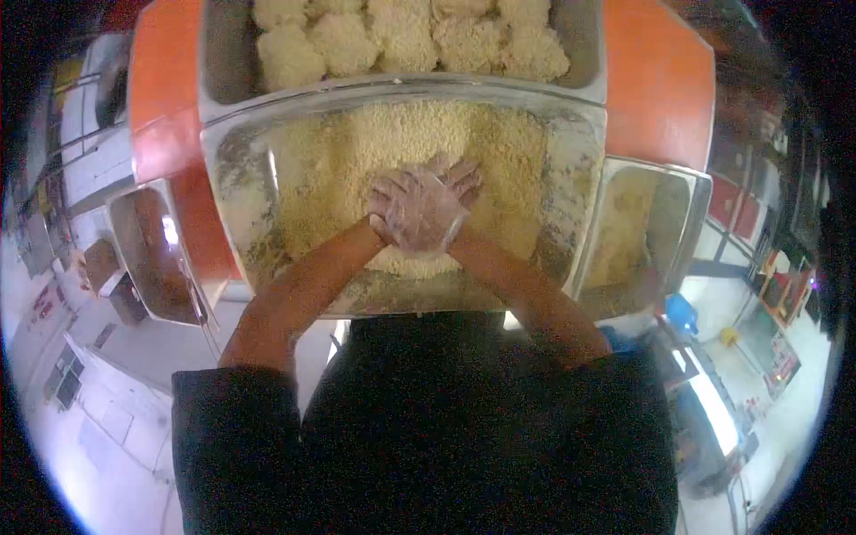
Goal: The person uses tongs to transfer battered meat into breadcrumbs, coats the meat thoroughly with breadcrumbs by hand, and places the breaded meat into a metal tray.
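A metal pan (214,147) full of pale yellow breading crumbs (517,152) lies in front of me. My right hand (423,214), in a thin clear glove dusted with crumbs, rests flat across the back of my left hand. Beneath it, my left hand (461,174) presses palm down into the crumbs, its fingers stretched out toward the upper right. Both arms are straight and the hands are crossed. Whether a piece of food lies under the palms is hidden.
Behind the pan, a metal tray (230,53) holds several crumb-coated pieces (348,45). Smaller metal pans stand at the left (147,250) and at the right (700,205). Orange counter panels (660,85) flank them. A blue object (680,312) is at the lower right.
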Tool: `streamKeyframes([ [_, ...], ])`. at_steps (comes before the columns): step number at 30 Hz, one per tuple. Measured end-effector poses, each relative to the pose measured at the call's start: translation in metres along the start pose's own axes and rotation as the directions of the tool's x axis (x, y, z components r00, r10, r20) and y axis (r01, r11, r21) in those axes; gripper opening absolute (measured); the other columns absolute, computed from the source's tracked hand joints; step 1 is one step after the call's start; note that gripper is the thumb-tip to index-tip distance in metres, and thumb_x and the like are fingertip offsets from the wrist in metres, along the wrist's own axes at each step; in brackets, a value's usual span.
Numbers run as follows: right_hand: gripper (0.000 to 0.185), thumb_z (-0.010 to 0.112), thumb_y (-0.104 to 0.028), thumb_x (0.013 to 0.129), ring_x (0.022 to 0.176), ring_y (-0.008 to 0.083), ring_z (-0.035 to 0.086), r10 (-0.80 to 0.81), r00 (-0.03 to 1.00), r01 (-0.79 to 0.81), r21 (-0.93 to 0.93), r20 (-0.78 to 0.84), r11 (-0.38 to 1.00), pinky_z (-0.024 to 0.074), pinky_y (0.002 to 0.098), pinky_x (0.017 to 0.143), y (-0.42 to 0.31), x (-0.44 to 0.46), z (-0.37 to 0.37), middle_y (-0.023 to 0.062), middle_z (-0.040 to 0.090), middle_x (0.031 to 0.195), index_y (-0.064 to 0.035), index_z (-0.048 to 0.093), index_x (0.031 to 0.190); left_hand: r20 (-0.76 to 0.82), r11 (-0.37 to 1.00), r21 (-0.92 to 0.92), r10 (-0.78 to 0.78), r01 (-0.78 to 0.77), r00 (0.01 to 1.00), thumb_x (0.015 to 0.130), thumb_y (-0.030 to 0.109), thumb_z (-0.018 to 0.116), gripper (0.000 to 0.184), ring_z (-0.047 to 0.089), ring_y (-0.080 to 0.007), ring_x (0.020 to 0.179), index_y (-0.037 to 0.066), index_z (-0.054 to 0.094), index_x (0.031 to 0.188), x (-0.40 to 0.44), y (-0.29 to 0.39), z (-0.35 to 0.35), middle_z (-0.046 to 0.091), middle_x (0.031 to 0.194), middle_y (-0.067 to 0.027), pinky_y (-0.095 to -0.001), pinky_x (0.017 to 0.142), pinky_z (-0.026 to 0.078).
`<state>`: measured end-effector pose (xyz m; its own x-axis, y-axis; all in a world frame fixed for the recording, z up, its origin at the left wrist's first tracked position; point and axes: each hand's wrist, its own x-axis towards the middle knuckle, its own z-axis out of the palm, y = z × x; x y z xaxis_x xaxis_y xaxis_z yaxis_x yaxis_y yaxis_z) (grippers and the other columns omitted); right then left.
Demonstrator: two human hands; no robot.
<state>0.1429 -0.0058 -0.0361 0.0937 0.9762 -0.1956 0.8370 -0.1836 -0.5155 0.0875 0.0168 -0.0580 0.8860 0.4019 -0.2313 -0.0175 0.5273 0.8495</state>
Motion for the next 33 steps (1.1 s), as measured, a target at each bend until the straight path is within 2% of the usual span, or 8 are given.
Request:
streamKeyframes([
  [4,0.047,0.04,-0.033,0.092,0.112,0.0263,0.051,0.612,0.79,-0.61,0.043,-0.046,0.791,0.0356,0.0382,0.102,0.035,0.005,0.042,0.0116,0.053,0.123,-0.0051,0.044,0.131,0.028,0.64,0.767,0.036,-0.045,0.999,0.093,0.045,0.037,0.06,0.021,-0.0243,0.138,0.012,0.025,0.142,-0.019,0.021,0.008,0.026,0.147,-0.0114,-0.0409,0.116,0.009],
  [7,0.035,0.053,-0.029,0.089,0.081,0.0241,0.061,-0.202,0.936,0.126,-0.26,-0.289,0.957,0.0495,0.0397,0.07,0.035,-0.04,-0.089,0.0064,0.064,0.091,-0.0048,0.058,0.113,-0.02,0.496,0.868,0.016,0.009,1.0,0.094,0.041,0.037,0.056,0.024,-0.0237,0.136,0.011,0.031,0.14,-0.066,0.04,0.006,0.031,0.145,-0.0122,-0.0414,0.116,0.01],
  [14,0.033,0.053,-0.028,0.091,0.077,0.0169,0.056,-0.072,0.993,0.115,-0.555,0.099,0.824,0.0451,0.0328,0.064,0.056,-0.073,-0.083,0.0066,0.061,0.092,-0.006,0.056,0.115,-0.602,0.815,0.548,0.227,0.189,0.766,0.083,0.021,0.055,0.046,0.051,-0.0277,0.106,0.002,0.047,0.125,-0.147,-0.035,-0.064,0.056,0.102,-0.0122,-0.0446,0.102,0.034],
  [17,0.033,0.053,-0.028,0.091,0.079,0.0179,0.056,-0.093,0.995,0.095,-0.441,0.026,0.893,0.0449,0.0336,0.066,0.045,-0.069,-0.076,0.0071,0.061,0.093,-0.0063,0.056,0.115,-0.488,0.329,0.871,0.495,0.366,0.719,0.078,0.015,0.059,0.049,0.052,-0.0307,0.106,0.0,0.048,0.123,-0.113,-0.006,-0.038,0.058,0.106,-0.0137,-0.044,0.1,0.037],
  [20,0.033,0.053,-0.027,0.091,0.081,0.0189,0.056,-0.123,0.99,0.086,-0.381,-0.074,0.92,0.0447,0.0343,0.068,0.035,-0.061,-0.078,0.0077,0.061,0.095,-0.0065,0.056,0.116,-0.543,0.781,0.595,0.22,0.187,0.81,0.078,0.017,0.056,0.052,0.045,-0.0328,0.118,0.001,0.046,0.127,-0.081,0.035,-0.012,0.052,0.12,-0.0178,-0.0475,0.107,0.026],
  [23,0.032,0.053,-0.027,0.091,0.083,0.0199,0.056,-0.136,0.985,0.093,-0.328,-0.108,0.94,0.0446,0.0351,0.07,0.03,-0.048,-0.074,0.0083,0.061,0.096,-0.0068,0.056,0.116,0.078,-0.232,0.973,0.27,-0.014,0.96,0.084,0.021,0.049,0.05,0.037,-0.0316,0.128,0.004,0.043,0.131,-0.039,0.091,0.03,0.044,0.135,-0.0175,-0.0487,0.112,0.018],
  [27,0.032,0.052,-0.027,0.091,0.085,0.0212,0.056,-0.122,0.987,0.092,-0.255,-0.104,0.963,0.0443,0.036,0.072,0.023,-0.038,-0.065,0.0091,0.06,0.098,-0.0071,0.055,0.116,-0.05,0.915,0.264,0.329,-0.305,0.943,0.091,0.026,0.038,0.049,0.028,-0.0286,0.134,0.007,0.036,0.136,0.007,0.041,0.025,0.033,0.143,-0.0143,-0.0441,0.114,0.015],
  [33,0.032,0.052,-0.027,0.091,0.089,0.0232,0.056,-0.106,0.99,0.087,-0.19,-0.095,0.978,0.044,0.0375,0.076,0.029,-0.013,-0.056,0.0103,0.06,0.101,-0.0076,0.055,0.117,-0.112,0.982,0.0,0.188,-0.189,0.976,0.09,0.025,0.041,0.05,0.03,-0.0281,0.133,0.007,0.036,0.137,0.025,0.017,0.004,0.033,0.143,-0.0134,-0.0434,0.113,0.018],
])
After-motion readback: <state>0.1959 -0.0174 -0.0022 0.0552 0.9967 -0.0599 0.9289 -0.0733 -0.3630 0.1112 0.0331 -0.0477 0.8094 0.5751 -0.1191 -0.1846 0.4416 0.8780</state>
